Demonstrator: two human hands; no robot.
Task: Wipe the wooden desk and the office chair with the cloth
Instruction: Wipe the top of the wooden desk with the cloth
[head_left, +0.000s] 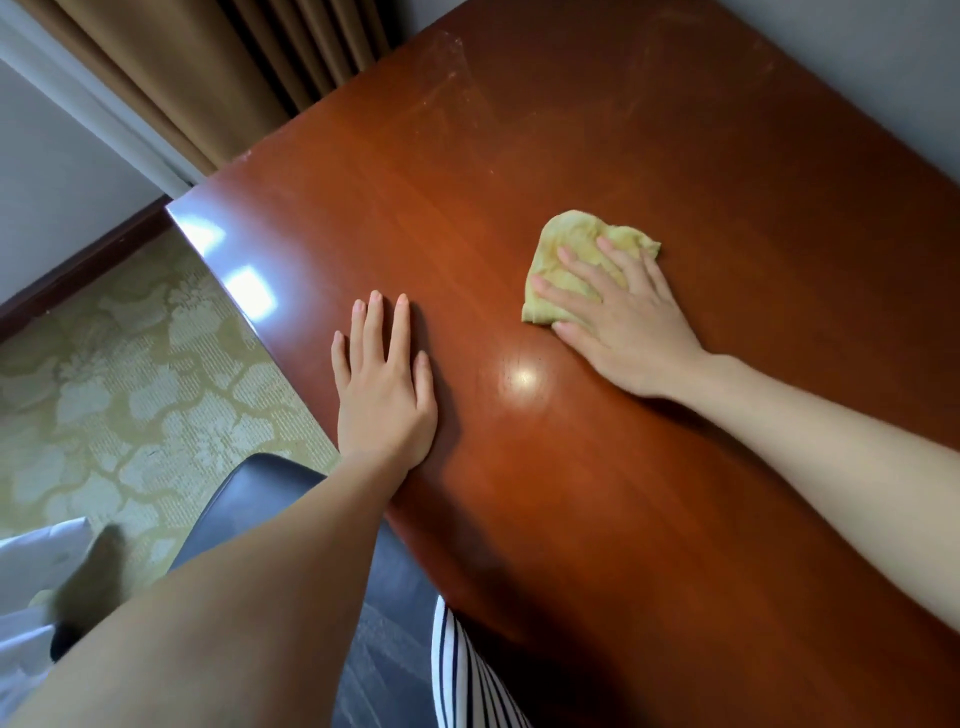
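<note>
Cloth (566, 228) lay bunched on the desk (519, 156), about midway across its top. My right hand (628, 327) was spread flat over it, fingers straight and splayed, pressing rather than gripping. I think that was so the whole palm could drive the cloth along the wood. My left hand (384, 395) rested flat on the desk near its left edge, fingers straight and close together, holding nothing. It seemed to be there to brace me as I leaned in over the top. Pale smears showed on the far part of the desk, toward its back corner, so I judged that stretch was not yet wiped and the cloth would need to go there. The chair (249, 488), dark and padded, stood just off the desk's near left edge, below my left forearm, well apart from the cloth. By my reckoning its turn came after the desk.
</note>
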